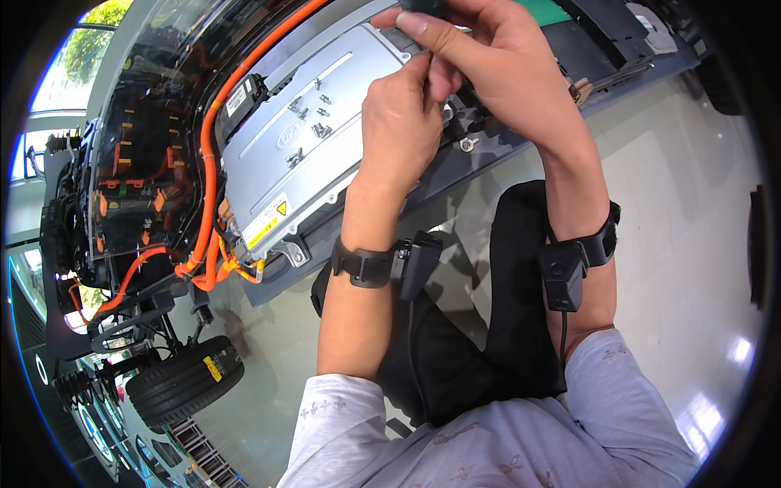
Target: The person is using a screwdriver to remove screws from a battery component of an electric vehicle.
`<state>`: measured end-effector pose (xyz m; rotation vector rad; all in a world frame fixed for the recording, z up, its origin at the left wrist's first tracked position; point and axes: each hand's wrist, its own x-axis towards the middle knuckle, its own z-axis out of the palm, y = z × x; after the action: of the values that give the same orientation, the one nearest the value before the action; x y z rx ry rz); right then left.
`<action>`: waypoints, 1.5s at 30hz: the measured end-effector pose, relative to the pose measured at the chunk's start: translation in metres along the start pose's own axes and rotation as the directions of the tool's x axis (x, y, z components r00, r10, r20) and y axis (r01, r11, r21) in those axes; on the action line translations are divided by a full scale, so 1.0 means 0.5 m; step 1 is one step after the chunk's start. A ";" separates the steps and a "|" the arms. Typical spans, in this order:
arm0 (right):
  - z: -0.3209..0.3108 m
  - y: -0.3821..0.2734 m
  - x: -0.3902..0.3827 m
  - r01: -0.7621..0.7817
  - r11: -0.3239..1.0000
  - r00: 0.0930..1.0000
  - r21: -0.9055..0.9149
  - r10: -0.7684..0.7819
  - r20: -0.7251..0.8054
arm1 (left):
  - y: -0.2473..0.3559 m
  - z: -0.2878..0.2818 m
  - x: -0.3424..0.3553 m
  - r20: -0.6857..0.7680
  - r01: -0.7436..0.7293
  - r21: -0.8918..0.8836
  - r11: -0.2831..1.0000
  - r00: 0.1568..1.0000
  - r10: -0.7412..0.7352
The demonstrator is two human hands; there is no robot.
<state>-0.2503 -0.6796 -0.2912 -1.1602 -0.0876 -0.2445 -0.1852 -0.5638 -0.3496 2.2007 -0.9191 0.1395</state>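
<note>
At the upper right corner of a silver metal housing, my left hand has its fingers curled closed; whatever they grip is hidden. My right hand is just above and right of it, thumb and fingers round a dark object, cut off by the top edge and too unclear to name. Several small bolts lie in loose groups on the housing's lid. A yellow warning label is on its lower edge. A strapped black device is on each of my forearms.
Orange cables curve along the left of the housing, beside a transparent cover over components. Dark chassis framing, a tire at lower left and a green panel at upper right surround it. My black-trousered legs are below, over a pale floor.
</note>
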 end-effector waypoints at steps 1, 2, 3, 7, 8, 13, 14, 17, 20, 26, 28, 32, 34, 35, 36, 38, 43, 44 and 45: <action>0.010 0.003 0.006 -0.011 0.989 0.995 -0.145 -0.003 -0.101 | -0.003 0.003 -0.001 0.000 0.000 0.000 1.000 1.000 0.000; 0.014 0.006 0.009 -0.037 0.958 0.980 -0.286 -0.021 -0.199 | -0.009 0.009 -0.003 -0.036 -0.027 -0.033 0.999 0.999 0.026; 0.008 0.011 0.011 -0.037 0.958 0.980 -0.285 -0.022 -0.199 | -0.012 0.012 -0.003 -0.074 -0.056 -0.063 0.996 0.996 0.052; -0.001 0.023 0.011 0.045 0.933 0.977 -0.356 -0.116 -0.181 | -0.010 0.011 -0.001 -0.064 -0.048 -0.049 0.998 0.997 0.045; 0.002 0.023 0.012 -0.028 0.992 0.990 -0.124 0.011 -0.137 | -0.006 0.006 -0.002 -0.028 0.006 -0.019 1.000 1.000 -0.007; -0.013 0.035 0.010 0.139 0.929 0.974 -0.344 -0.191 -0.122 | -0.014 0.010 -0.001 -0.072 -0.022 -0.175 0.984 0.997 0.010; -0.014 0.039 0.012 0.219 0.853 0.947 -0.474 -0.303 -0.107 | -0.016 0.010 -0.001 -0.068 -0.010 -0.143 0.990 0.998 0.000; -0.003 0.014 0.004 0.060 0.958 0.989 -0.279 -0.096 -0.116 | 0.004 0.003 0.002 -0.009 0.044 -0.052 0.998 0.999 -0.044; -0.021 0.082 0.039 0.296 0.952 0.954 -0.081 -0.298 -0.021 | -0.001 -0.001 0.001 0.011 0.061 -0.039 0.997 0.998 -0.060; -0.015 0.039 0.011 0.243 0.838 0.929 -0.489 -0.346 -0.132 | -0.002 0.009 -0.003 -0.078 -0.012 -0.085 0.996 0.997 0.005; -0.022 0.033 0.014 0.138 0.951 0.979 -0.276 -0.174 -0.110 | 0.000 0.011 0.000 -0.043 -0.004 -0.021 1.000 0.999 0.003; -0.013 0.017 0.011 0.093 0.915 0.985 -0.392 -0.143 -0.101 | -0.002 0.005 -0.005 -0.063 0.016 -0.118 0.993 0.998 -0.024; -0.009 0.029 0.010 0.132 0.906 0.975 -0.403 -0.193 -0.113 | -0.002 0.006 -0.006 -0.084 0.005 -0.131 0.991 0.996 -0.016; -0.006 0.033 0.011 0.169 0.893 0.962 -0.416 -0.241 -0.127 | -0.004 0.012 -0.005 -0.096 -0.007 -0.087 0.996 0.995 -0.001; 0.018 0.007 0.017 0.169 0.893 0.962 -0.416 -0.241 -0.126 | -0.006 0.015 -0.004 -0.107 -0.018 -0.046 0.999 0.994 0.013; 0.075 -0.065 0.029 -0.268 0.947 0.897 -0.175 0.179 -0.405 | -0.002 0.012 -0.003 -0.084 0.030 -0.057 0.998 0.996 -0.035; -0.007 0.030 0.008 0.123 0.916 0.964 -0.381 -0.202 -0.175 | -0.001 0.022 -0.007 -0.187 -0.013 -0.133 0.991 0.982 -0.013; -0.005 0.026 0.007 0.145 0.844 0.938 -0.517 -0.284 -0.200 | -0.003 0.021 -0.009 -0.175 -0.010 -0.116 0.993 0.985 -0.010; -0.006 0.019 0.004 0.144 0.842 0.937 -0.519 -0.285 -0.202 | -0.002 0.023 -0.008 -0.159 -0.013 -0.106 0.994 0.987 -0.004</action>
<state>-0.2464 -0.6791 -0.3007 -1.6239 0.0960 -0.6576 -0.1897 -0.5690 -0.3600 2.0565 -0.8233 0.2585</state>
